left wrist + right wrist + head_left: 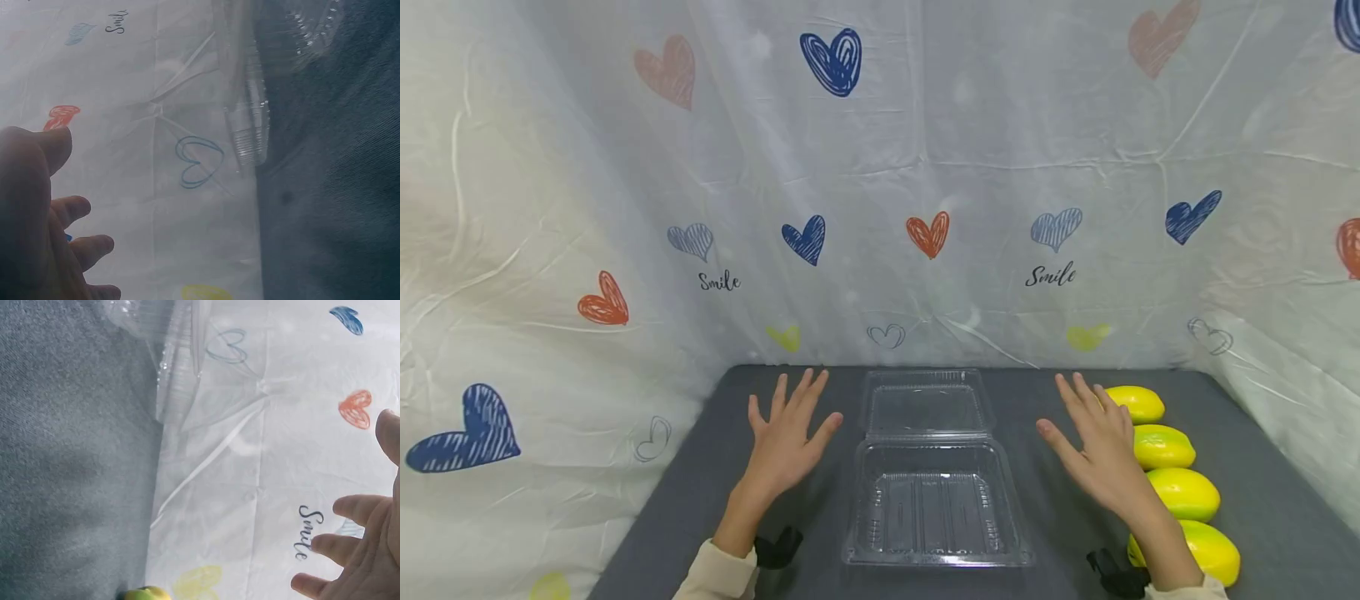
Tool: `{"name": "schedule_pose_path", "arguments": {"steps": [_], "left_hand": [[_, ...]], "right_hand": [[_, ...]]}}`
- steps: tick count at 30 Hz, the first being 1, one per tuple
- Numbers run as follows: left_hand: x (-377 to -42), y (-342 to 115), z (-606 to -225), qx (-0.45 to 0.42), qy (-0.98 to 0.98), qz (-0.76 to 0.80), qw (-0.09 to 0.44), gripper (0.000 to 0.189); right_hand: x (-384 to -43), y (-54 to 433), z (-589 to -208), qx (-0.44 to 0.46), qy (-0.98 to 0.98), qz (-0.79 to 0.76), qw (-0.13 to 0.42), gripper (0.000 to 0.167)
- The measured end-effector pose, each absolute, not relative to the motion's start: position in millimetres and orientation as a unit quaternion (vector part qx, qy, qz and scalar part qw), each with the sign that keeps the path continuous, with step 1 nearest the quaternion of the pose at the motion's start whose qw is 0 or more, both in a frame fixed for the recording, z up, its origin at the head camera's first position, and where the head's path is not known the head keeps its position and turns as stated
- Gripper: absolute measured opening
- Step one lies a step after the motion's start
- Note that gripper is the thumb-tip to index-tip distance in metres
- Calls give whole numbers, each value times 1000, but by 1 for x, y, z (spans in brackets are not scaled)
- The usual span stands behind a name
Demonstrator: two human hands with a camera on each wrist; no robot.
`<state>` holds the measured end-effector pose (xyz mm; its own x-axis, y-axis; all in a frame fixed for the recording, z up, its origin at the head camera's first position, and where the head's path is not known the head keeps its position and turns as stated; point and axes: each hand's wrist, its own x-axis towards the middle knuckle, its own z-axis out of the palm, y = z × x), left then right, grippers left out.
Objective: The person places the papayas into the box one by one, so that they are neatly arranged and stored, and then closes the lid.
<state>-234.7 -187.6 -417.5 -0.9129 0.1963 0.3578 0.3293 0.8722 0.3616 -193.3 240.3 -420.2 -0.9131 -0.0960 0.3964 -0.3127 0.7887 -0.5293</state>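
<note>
A clear plastic clamshell box point(936, 560) lies opened out on the dark grey table, its lid point(928, 408) folded back toward the curtain. To its left my left hand point(784, 446) is held up with fingers spread, touching nothing. My right hand point(1097, 454), likewise spread and holding nothing, is on the box's other side. Several yellow mangoes point(1163, 447) form a row along the right of the table, partly covered by my right hand and forearm in the head view. In the right wrist view only the tip of one mango point(148, 594) shows at the bottom edge.
A white curtain point(865, 183) printed with hearts and "Smile" hangs behind the table and down both sides. The grey tabletop point(715, 467) ends at the curtain's foot. A black wrist strap mount point(778, 547) sits at my left wrist, another point(1116, 573) at my right.
</note>
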Motion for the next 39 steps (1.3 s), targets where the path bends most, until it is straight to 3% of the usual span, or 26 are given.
{"name": "schedule_pose_path", "arguments": {"steps": [12, 20, 28, 34, 39], "left_hand": [[-227, -189, -435, -159, -943, -250, 150, 76], [-223, -191, -447, -200, -934, -274, 117, 79], [-219, -193, -455, -234, -918, -319, 34, 81], [-215, -195, -459, -244, -891, -379, -55, 88], [-215, -194, -464, -280, -876, -389, -59, 85]], "right_hand": [[-193, 234, -428, 119, -931, 320, 129, 74], [-194, 230, -436, 123, -929, 334, 99, 71], [-193, 231, -440, 127, -928, 348, 32, 70], [-192, 232, -440, 129, -929, 345, 26, 69], [-192, 234, -438, 128, -927, 352, 23, 68]]}}
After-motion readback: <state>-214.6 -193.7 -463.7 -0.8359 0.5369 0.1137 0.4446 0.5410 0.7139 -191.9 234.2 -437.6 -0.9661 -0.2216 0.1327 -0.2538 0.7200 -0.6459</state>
